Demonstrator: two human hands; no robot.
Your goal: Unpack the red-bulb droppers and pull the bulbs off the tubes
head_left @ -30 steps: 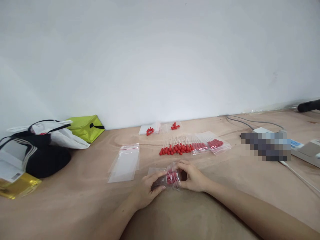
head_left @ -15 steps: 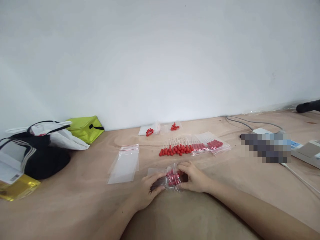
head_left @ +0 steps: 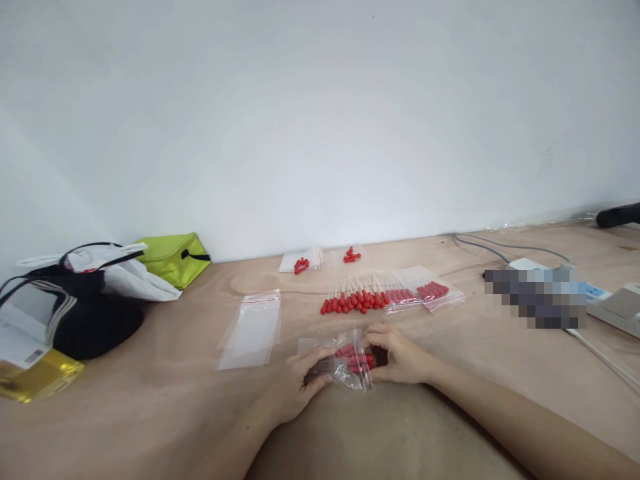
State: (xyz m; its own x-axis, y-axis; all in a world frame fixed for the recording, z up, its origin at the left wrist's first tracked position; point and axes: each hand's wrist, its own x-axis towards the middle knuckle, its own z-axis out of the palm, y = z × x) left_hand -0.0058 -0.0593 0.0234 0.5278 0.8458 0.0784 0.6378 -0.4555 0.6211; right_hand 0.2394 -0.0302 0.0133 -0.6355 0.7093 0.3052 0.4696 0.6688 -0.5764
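In front of me a clear zip bag [head_left: 350,380] lies between my hands, with several red-tipped sticks [head_left: 357,363] inside it. My left hand [head_left: 300,380] is closed round the left end of the bag and the sticks. Curled at the bag's right end, by its zip edge, is my right hand [head_left: 397,353]; its thumb and fingers grip the edge near the red tips. Beyond my hands lies a row of loose red-tipped sticks [head_left: 355,302], tips toward me. At the row's right end are filled zip bags [head_left: 433,290] of the same sticks.
Flat clear zip bags [head_left: 250,330] lie to the left. More red-tipped sticks [head_left: 352,255] rest on bags by the wall. A black cap [head_left: 95,327], a green bag [head_left: 175,260] and a yellow packet [head_left: 40,380] stand far left. A power strip [head_left: 617,310] with cables is at right.
My right hand has shifted slightly right along with the bag's zip edge. The bag is less bunched, and the red tips show farther to the right. My left hand stays at its end.
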